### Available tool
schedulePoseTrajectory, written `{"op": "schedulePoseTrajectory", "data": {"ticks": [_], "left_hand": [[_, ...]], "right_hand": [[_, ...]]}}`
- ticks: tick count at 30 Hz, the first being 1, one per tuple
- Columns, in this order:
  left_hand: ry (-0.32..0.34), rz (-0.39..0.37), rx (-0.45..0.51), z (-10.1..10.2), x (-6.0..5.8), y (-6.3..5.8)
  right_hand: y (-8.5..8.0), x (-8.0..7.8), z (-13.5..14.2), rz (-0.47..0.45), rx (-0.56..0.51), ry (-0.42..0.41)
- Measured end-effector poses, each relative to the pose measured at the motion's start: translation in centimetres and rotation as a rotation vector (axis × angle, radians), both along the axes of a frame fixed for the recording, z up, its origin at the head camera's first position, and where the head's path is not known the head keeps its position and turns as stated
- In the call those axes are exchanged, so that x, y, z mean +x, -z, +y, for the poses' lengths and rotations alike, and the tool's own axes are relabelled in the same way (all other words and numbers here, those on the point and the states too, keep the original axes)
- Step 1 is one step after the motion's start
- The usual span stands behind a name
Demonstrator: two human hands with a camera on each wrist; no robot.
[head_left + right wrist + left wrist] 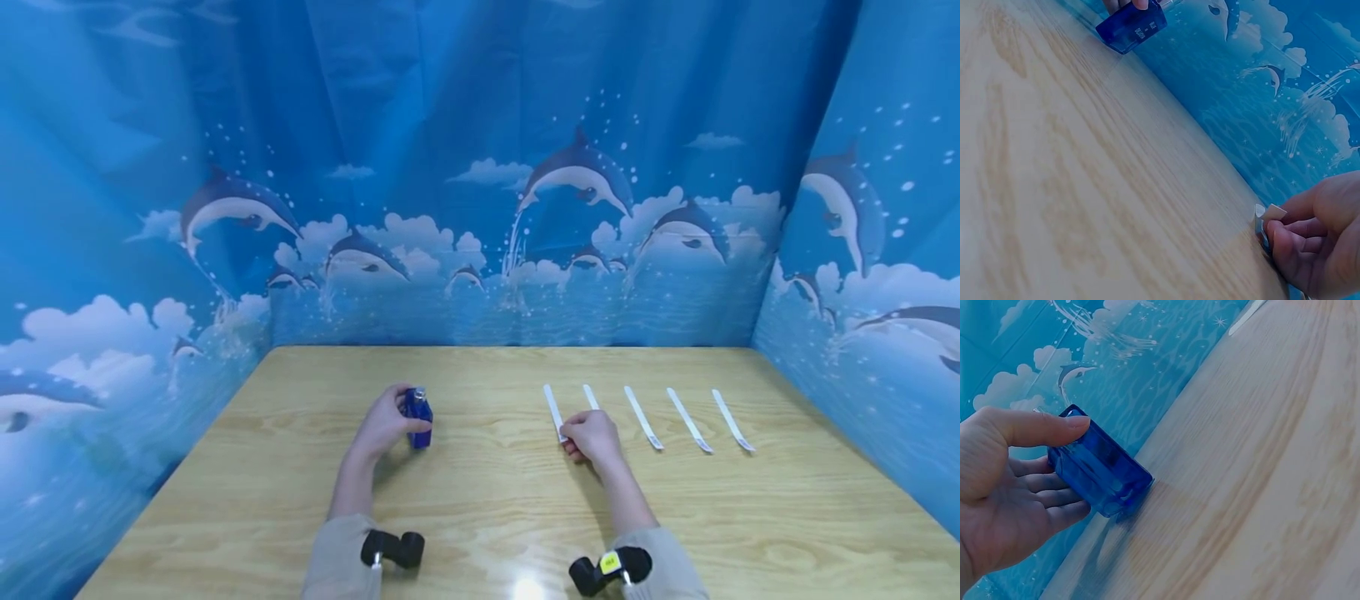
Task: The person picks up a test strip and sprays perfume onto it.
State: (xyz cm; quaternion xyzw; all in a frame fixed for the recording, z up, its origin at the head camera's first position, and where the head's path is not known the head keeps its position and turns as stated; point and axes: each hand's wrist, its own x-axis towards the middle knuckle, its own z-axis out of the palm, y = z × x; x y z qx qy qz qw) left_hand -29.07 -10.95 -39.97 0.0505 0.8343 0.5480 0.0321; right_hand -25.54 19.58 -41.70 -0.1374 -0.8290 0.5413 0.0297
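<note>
My left hand (385,423) holds a blue glass perfume bottle (420,421) upright by its sides, thumb on one face and fingers behind. The bottle has a silver neck and, in the right wrist view, pale lettering on its front. Its base is at or just over the table; which one I cannot tell. With thumb and fingertips, my right hand (1329,240) pinches the near end of a white paper strip (553,408), the leftmost in a row. The second strip (591,397) is partly hidden behind that hand.
Further right lie more white paper strips (642,418), spaced apart and slanted alike, with small print at their near ends. The wooden table (480,508) ends at a blue dolphin-printed curtain (450,167) at the back and sides. Each sleeve carries a black wrist camera (393,548).
</note>
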Motion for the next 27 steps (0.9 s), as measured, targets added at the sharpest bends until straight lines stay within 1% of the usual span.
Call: {"op": "schedulePoseTrajectory", "data": {"ticks": [8,14,21,27], "left_hand": [[0.022,-0.011,-0.029,-0.19,0.08,0.11],[0.043,-0.019,-0.027,-0.4,0.07,0.1],[0.078,-0.003,-0.011,-0.84,0.29,0.02],[0.067,-0.034,-0.029,-0.78,0.5,0.03]], "right_hand": [[0.06,0.04,0.14,-0.014,0.051,-0.015],[-0.03,0.25,0.23,-0.015,0.1,-0.029],[-0.18,0.48,0.29,0.009,0.162,-0.051],[0.03,0.39,0.22,0.005,0.229,-0.067]]}}
